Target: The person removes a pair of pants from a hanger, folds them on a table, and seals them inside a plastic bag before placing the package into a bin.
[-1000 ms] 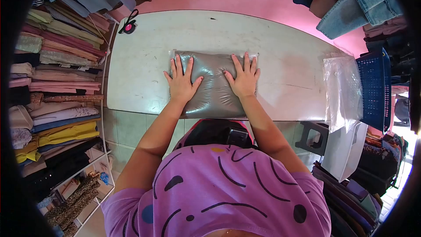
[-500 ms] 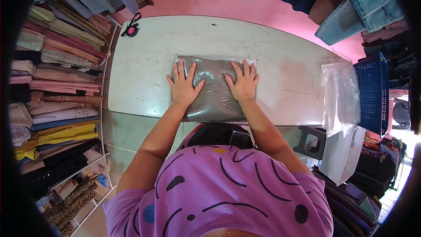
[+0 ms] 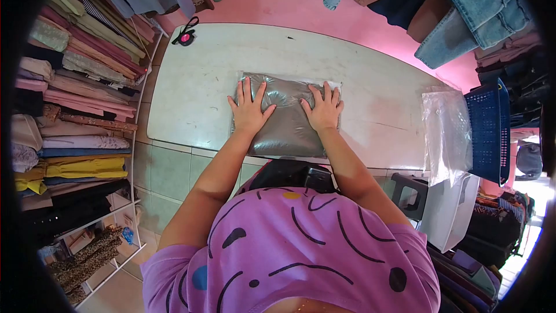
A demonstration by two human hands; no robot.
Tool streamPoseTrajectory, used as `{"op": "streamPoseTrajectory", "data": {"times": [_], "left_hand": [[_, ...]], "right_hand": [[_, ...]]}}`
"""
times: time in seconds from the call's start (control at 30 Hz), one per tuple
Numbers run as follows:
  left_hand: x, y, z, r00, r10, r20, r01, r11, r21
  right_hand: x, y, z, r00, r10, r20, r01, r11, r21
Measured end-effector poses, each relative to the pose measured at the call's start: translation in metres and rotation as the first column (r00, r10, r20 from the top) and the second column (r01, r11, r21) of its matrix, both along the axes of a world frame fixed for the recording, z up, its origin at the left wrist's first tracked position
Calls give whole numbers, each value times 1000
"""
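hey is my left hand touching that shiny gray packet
Touching: the head view shows the left hand lying flat, fingers spread, on top of the packet.

Bright glare pours in at lower right; highlights glint on the plastic-wrapped package (image 3: 286, 130). Black vignetting rings the fisheye view, bending the surface's (image 3: 197, 90) far edge into a curve.

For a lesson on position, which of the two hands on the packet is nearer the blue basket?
The right hand, spread on the side of the packet towards the blue basket; the left hand lies on the side farther away.
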State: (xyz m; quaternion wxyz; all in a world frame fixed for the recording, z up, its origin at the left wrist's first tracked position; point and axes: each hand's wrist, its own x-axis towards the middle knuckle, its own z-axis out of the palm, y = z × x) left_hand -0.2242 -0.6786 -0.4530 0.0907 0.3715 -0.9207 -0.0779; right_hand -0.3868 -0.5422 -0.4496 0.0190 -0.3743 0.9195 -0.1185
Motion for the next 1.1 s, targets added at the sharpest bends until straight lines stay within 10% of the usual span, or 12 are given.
{"op": "streamPoseTrajectory", "data": {"times": [0.37,0.57,0.83,0.93,1.0,1.1], "left_hand": [[7,-7,14,993,-3,-121,28,978,209],[16,35,27,958,-276,-77,278,960,19],[17,32,5,964,-261,-55,265,961,83],[32,12,4,889,-60,-455,141,979,147],[47,-3,2,875,72,-479,-60,997,39],[76,-36,-44,850,343,-400,-157,890,429]], "right_hand": [[-23,10,6,955,66,289,-57,998,-40],[15,37,28,990,136,-26,-135,990,33],[9,46,1,987,156,39,-152,984,-96],[-4,63,-6,994,-17,105,52,938,-342],[-10,80,-21,965,-190,182,259,807,-531],[-14,100,-48,832,-126,541,407,800,-440]]}}
